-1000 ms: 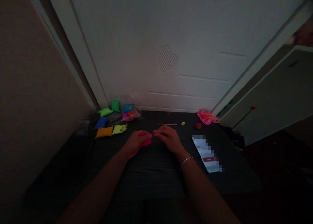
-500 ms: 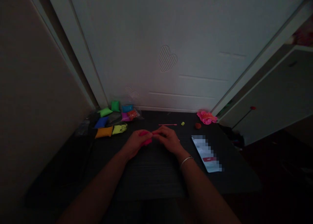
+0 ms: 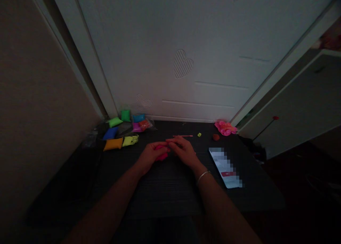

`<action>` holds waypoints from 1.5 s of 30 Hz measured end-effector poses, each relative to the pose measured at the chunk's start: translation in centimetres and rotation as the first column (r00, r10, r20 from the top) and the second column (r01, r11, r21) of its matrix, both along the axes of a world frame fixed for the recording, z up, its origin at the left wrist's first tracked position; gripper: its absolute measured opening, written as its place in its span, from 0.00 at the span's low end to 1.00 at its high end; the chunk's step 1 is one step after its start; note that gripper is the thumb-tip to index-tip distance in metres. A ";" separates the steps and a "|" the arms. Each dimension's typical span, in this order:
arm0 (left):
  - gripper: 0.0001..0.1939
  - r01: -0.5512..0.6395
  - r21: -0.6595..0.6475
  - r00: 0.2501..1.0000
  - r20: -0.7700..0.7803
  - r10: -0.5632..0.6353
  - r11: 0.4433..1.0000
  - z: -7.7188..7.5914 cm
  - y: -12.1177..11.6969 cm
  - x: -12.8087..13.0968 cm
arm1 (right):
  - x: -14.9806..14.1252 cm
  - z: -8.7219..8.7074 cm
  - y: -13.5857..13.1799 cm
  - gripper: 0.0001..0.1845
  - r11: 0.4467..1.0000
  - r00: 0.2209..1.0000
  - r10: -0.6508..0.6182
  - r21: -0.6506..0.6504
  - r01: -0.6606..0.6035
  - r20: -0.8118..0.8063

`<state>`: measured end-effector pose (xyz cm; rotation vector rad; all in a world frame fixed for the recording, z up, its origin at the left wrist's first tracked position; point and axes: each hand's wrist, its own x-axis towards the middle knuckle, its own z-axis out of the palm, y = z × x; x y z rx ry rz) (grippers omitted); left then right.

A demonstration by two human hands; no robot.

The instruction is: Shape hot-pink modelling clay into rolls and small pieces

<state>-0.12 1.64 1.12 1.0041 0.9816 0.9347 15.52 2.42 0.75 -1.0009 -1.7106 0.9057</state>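
Observation:
My left hand (image 3: 149, 158) is closed around a bright pink lump of modelling clay (image 3: 161, 155), thumb on top. Close beside it, my right hand (image 3: 184, 151) has thumb and fingers pinched at the upper right edge of the clay; the fingertips of both hands meet there. Part of the lump is hidden by the left fingers. Just beyond the right hand lies a thin pink stick tool (image 3: 182, 136). A small yellow-green piece (image 3: 199, 134) and a reddish-brown ball (image 3: 215, 137) rest to its right.
Several coloured clay packets, among them an orange one (image 3: 113, 144) and a blue one (image 3: 110, 133), lie at the back left. A lit phone (image 3: 225, 169) lies right of my right arm. A pink ruffled piece (image 3: 226, 128) sits by the white panel (image 3: 165, 77) behind the dark table (image 3: 165, 197).
My right fingertips have shifted slightly over the clay, and the left fingers have stretched toward them. More of the pink lump shows under the left thumb. The table items stay put.

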 end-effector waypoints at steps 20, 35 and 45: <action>0.15 -0.057 0.048 0.984 -0.167 0.064 0.997 0.2 0.1 0.1 | -0.5 0.4 -0.2 0.12 0.967 0.958 -0.076 -0.254 0.003 -0.278; 0.18 0.179 0.644 0.728 -0.595 0.340 0.744 -1.8 0.4 -0.3 | -0.9 0.2 0.1 0.17 0.947 0.890 -0.060 -0.308 -0.093 -0.453; 0.16 0.471 0.539 0.415 -0.834 0.363 0.698 -1.8 0.7 -0.3 | -1.1 0.0 -0.1 0.14 0.962 0.933 -0.061 -0.270 -0.039 -0.354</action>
